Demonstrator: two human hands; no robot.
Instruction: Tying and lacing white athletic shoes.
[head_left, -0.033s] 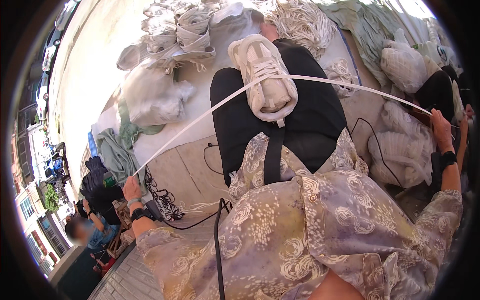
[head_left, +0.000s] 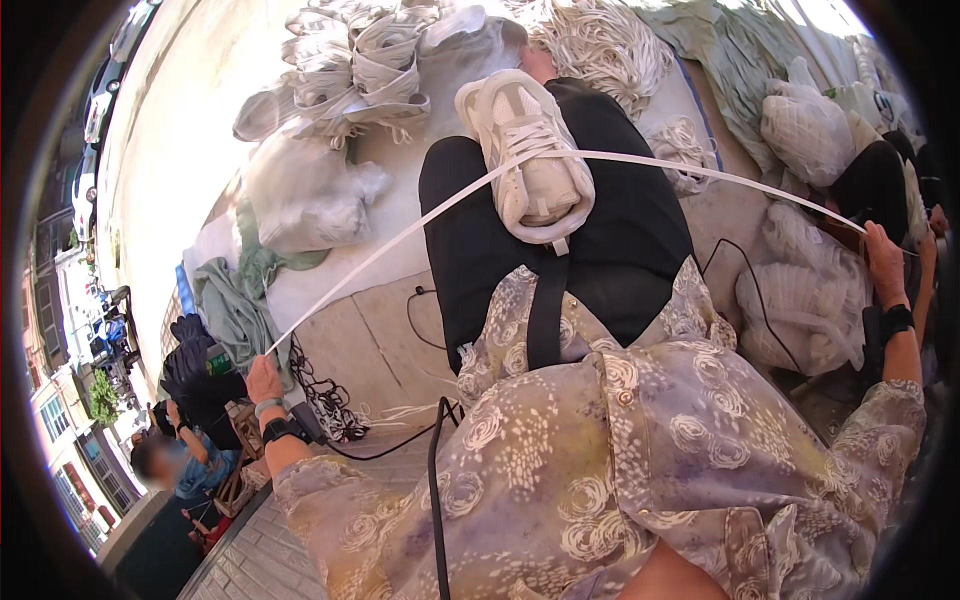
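A pale beige sneaker (head_left: 545,190) rests on my lap, its heel toward me, its lower eyelets laced. From its upper eyelets a white shoelace (head_left: 390,240) runs out to both sides, drawn nearly straight. My left hand (head_left: 264,380), far out at the left, is closed on one length of the lace. Out at the right, my right hand (head_left: 884,255) pinches the other length, and a short tail shows beyond the fingers. Both arms are spread wide, and neither hand touches the sneaker.
Stacked pale sneakers (head_left: 385,65) and a heap of white laces (head_left: 610,50) lie ahead. Plastic bags (head_left: 310,190) stand at the left, more bags (head_left: 805,300) at the right. Black cables (head_left: 435,480) run beside me. Another person (head_left: 190,460) sits far left; someone's dark-clad leg (head_left: 865,190) is at right.
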